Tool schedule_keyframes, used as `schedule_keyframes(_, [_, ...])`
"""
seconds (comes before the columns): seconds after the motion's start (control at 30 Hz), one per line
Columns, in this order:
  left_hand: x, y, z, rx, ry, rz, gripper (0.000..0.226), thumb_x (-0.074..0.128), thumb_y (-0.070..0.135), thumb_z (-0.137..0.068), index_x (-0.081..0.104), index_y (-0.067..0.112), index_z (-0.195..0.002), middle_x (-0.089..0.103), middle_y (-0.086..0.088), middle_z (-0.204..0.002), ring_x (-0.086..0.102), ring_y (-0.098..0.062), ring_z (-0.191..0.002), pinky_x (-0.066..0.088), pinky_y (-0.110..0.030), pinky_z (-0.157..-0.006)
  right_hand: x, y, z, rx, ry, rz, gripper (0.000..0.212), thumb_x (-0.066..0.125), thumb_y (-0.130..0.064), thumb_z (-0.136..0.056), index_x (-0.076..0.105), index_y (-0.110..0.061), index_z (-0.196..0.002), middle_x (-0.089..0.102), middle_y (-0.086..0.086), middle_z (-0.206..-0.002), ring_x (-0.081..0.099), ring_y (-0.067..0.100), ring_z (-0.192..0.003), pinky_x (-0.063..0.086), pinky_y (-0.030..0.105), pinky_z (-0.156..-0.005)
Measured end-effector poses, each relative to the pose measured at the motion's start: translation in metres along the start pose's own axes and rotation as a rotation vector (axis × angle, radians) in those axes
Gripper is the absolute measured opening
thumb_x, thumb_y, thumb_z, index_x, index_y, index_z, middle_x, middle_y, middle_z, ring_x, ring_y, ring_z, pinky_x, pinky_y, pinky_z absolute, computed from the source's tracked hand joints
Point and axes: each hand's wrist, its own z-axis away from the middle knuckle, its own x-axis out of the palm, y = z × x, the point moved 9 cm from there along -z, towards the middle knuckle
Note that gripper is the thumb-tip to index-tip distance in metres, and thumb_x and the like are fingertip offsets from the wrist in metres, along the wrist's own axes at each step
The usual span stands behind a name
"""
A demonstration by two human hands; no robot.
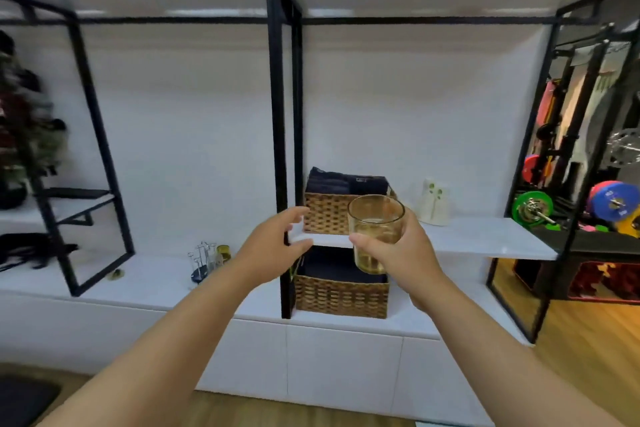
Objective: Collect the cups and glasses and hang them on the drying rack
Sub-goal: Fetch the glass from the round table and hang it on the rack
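My right hand (403, 255) grips an amber-tinted clear glass (375, 230), held upright in the air in front of the shelving unit. My left hand (277, 246) floats just left of it, fingers spread and holding nothing, close to the black centre post. The small wire drying rack (202, 262) stands on the low white counter to the left, with a yellowish glass (224, 252) on its right side. A small gold-coloured object (116, 274) lies on the counter further left; it is too blurred to identify.
Two wicker baskets of dark folded cloth sit behind my hands, one (327, 215) on the white shelf (485, 239), one (341, 296) below. A white vase (434, 201) stands on that shelf. Black frame posts (278, 114) divide the unit. Gym weights (613, 201) are at right.
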Motion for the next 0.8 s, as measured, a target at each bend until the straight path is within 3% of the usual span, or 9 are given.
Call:
schedule_keyframes(0.17, [-0.035,-0.061,-0.040,-0.167,0.138,-0.052,0.052,0.066,0.031,-0.099,0.048,0.034,-0.148,0.057,0.009,-0.142,0.053,-0.013,-0.131,0.048,-0.036,-0.106,0.066,0.015,-0.082,-0.014,-0.188,-0.045,0.072,0.094,-0.045,-0.067,0.056,-0.038,-0.127,0.067,-0.018,-0.119,0.064,0.005,-0.110,0.055,0.033,-0.095])
schedule_keyframes(0.3, [-0.063,-0.105,-0.054,-0.262,0.220,-0.105,0.050,0.063,0.033,-0.101,0.048,0.036,-0.148,0.057,0.011,-0.141,0.053,-0.010,-0.129,0.043,-0.027,-0.099,0.129,0.023,-0.134,-0.036,-0.300,-0.079,0.078,0.095,-0.050,-0.062,0.056,-0.037,-0.129,0.069,-0.015,-0.120,0.065,0.009,-0.112,0.057,0.044,-0.098])
schedule_keyframes(0.4, [-0.086,-0.138,-0.062,-0.318,0.267,-0.138,0.049,0.062,0.035,-0.101,0.048,0.037,-0.147,0.057,0.011,-0.141,0.054,-0.010,-0.129,0.042,-0.027,-0.098,0.183,0.026,-0.161,-0.045,-0.370,-0.112,0.083,0.093,-0.057,-0.058,0.054,-0.038,-0.129,0.069,-0.013,-0.121,0.065,0.010,-0.112,0.057,0.044,-0.098])
schedule_keyframes(0.6, [-0.138,-0.208,-0.091,-0.360,0.302,-0.187,0.050,0.062,0.036,-0.100,0.048,0.035,-0.148,0.058,0.008,-0.141,0.054,-0.012,-0.129,0.045,-0.034,-0.106,0.291,0.021,-0.198,-0.033,-0.456,-0.159,0.075,0.093,-0.048,-0.069,0.048,-0.040,-0.129,0.064,-0.013,-0.118,0.062,0.006,-0.113,0.053,0.033,-0.095])
schedule_keyframes(0.8, [-0.196,-0.289,-0.143,-0.329,0.279,-0.206,0.051,0.063,0.038,-0.099,0.049,0.035,-0.148,0.059,0.011,-0.140,0.055,-0.010,-0.127,0.044,-0.030,-0.101,0.398,0.018,-0.249,0.001,-0.426,-0.182,0.075,0.093,-0.046,-0.069,0.049,-0.037,-0.129,0.065,-0.009,-0.119,0.064,0.007,-0.111,0.051,0.025,-0.082])
